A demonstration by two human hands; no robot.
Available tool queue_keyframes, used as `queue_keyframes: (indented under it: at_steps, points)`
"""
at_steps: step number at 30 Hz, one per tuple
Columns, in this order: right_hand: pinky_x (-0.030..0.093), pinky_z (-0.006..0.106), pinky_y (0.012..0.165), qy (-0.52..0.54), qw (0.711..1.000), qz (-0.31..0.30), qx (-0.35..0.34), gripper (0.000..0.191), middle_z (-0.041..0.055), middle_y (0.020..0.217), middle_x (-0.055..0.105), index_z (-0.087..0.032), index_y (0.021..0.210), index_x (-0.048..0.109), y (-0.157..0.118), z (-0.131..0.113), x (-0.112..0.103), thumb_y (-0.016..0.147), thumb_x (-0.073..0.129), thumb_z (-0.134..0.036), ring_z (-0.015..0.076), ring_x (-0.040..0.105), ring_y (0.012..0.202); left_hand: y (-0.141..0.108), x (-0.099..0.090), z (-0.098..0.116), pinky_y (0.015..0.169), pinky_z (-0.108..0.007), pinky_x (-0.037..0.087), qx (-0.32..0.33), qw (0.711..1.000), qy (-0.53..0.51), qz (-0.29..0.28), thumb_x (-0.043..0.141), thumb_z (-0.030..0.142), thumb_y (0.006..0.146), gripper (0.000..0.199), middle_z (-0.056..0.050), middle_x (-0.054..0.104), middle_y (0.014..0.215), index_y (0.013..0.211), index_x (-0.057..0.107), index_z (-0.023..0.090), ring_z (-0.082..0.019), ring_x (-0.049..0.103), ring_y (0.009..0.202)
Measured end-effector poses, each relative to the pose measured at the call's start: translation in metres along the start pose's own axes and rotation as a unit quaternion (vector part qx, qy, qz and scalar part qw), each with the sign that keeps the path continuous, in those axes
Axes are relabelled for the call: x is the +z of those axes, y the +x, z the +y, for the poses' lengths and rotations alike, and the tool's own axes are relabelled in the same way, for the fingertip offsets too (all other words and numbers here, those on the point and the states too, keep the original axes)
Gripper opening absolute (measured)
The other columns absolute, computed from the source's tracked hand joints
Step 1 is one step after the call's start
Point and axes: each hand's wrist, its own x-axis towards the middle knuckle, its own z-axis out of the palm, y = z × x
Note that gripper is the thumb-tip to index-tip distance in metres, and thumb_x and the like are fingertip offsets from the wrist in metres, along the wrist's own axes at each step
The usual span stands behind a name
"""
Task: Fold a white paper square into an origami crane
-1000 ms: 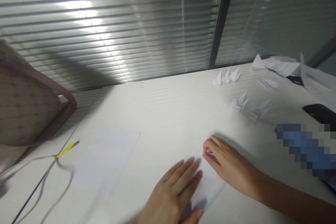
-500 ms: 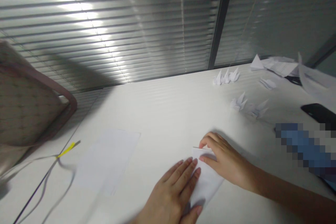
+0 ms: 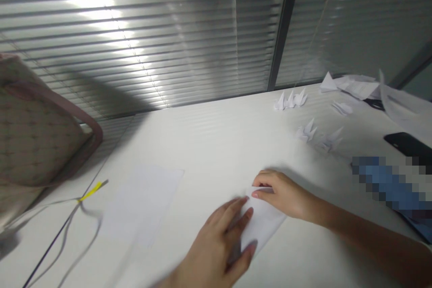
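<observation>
I had the paper [image 3: 265, 221] at five o'clock on the tabletop [image 3: 216, 144], right grip [image 3: 283, 193] pinching its twelve-o'clock edge, left grip [image 3: 216, 240] spread apart; light left pressure risked it slipping askew.

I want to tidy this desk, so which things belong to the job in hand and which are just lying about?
Belong:
white paper under the left hand, touched by the right hand
likely the paper figures and flat sheet

Seemingly lying about:
black object
yellow-banded cord
patterned bag
</observation>
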Motion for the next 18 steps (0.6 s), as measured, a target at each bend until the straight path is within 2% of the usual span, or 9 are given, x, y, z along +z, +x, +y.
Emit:
queue_keyframes:
  at_steps: [2, 3, 4, 5, 7, 10, 18]
  points:
    - [0.040, 0.026, 0.064, 0.031, 0.999, -0.016, 0.012, 0.007, 0.0003, 0.071, 0.065, -0.017, 0.072, 0.066, 0.004, 0.000, -0.001, 0.079, 0.063, -0.018, 0.0155, 0.058, 0.070, 0.012, 0.000, -0.003, 0.097, -0.037, 0.049, -0.103, 0.984, -0.141, 0.044, 0.060, 0.023, 0.084, 0.034, -0.011, 0.058, 0.126, 0.118, 0.059, 0.021, -0.023, 0.057, 0.115]
    - [0.040, 0.025, 0.061, 0.048, 0.998, -0.022, 0.019, 0.008, -0.0002, 0.068, 0.064, -0.017, 0.071, 0.066, 0.006, -0.001, -0.002, 0.078, 0.062, -0.019, 0.0151, 0.058, 0.068, 0.020, 0.001, -0.005, 0.089, -0.035, 0.053, -0.163, 0.958, -0.225, 0.076, 0.062, 0.024, 0.082, 0.030, -0.009, 0.063, 0.115, 0.111, 0.060, 0.020, -0.022, 0.063, 0.103]
    - [0.040, 0.025, 0.059, 0.066, 0.997, -0.028, 0.026, 0.009, -0.0003, 0.067, 0.065, -0.016, 0.070, 0.066, 0.008, -0.001, -0.002, 0.078, 0.062, -0.019, 0.0148, 0.059, 0.066, 0.028, 0.002, -0.008, 0.080, -0.033, 0.055, -0.228, 0.919, -0.309, 0.093, 0.067, 0.026, 0.078, 0.032, -0.007, 0.067, 0.102, 0.109, 0.059, 0.020, -0.020, 0.066, 0.090]
    - [0.040, 0.024, 0.058, 0.085, 0.995, -0.031, 0.032, 0.008, -0.0004, 0.067, 0.065, -0.016, 0.071, 0.066, 0.010, -0.001, -0.002, 0.077, 0.063, -0.019, 0.0147, 0.059, 0.066, 0.037, 0.004, -0.012, 0.075, -0.031, 0.055, -0.276, 0.877, -0.383, 0.086, 0.071, 0.028, 0.074, 0.035, -0.004, 0.068, 0.090, 0.105, 0.059, 0.019, -0.019, 0.066, 0.081]
    - [0.043, 0.023, 0.059, 0.122, 0.991, -0.029, 0.045, 0.005, 0.0003, 0.070, 0.067, -0.016, 0.077, 0.067, 0.012, 0.000, -0.002, 0.076, 0.063, -0.019, 0.0145, 0.061, 0.068, 0.050, 0.006, -0.019, 0.059, -0.025, 0.050, -0.297, 0.857, -0.414, 0.076, 0.076, 0.034, 0.069, 0.032, 0.000, 0.064, 0.067, 0.089, 0.062, 0.015, -0.015, 0.062, 0.062]
    - [0.046, 0.023, 0.062, 0.164, 0.984, -0.012, 0.062, 0.008, 0.0023, 0.075, 0.069, -0.015, 0.081, 0.066, 0.014, 0.002, -0.002, 0.076, 0.064, -0.021, 0.0147, 0.063, 0.071, 0.059, 0.007, -0.026, 0.051, -0.022, 0.044, -0.313, 0.836, -0.447, 0.061, 0.076, 0.041, 0.067, 0.031, -0.001, 0.063, 0.060, 0.070, 0.063, 0.013, -0.012, 0.056, 0.053]
    - [0.046, 0.024, 0.061, 0.194, 0.978, -0.012, 0.073, 0.012, 0.0026, 0.073, 0.070, -0.015, 0.076, 0.069, 0.012, 0.005, -0.004, 0.078, 0.063, -0.025, 0.0155, 0.063, 0.070, 0.060, -0.005, -0.026, 0.055, -0.024, 0.050, -0.356, 0.792, -0.496, 0.019, 0.079, 0.046, 0.063, 0.035, -0.004, 0.070, 0.065, 0.070, 0.071, 0.012, -0.014, 0.062, 0.056]
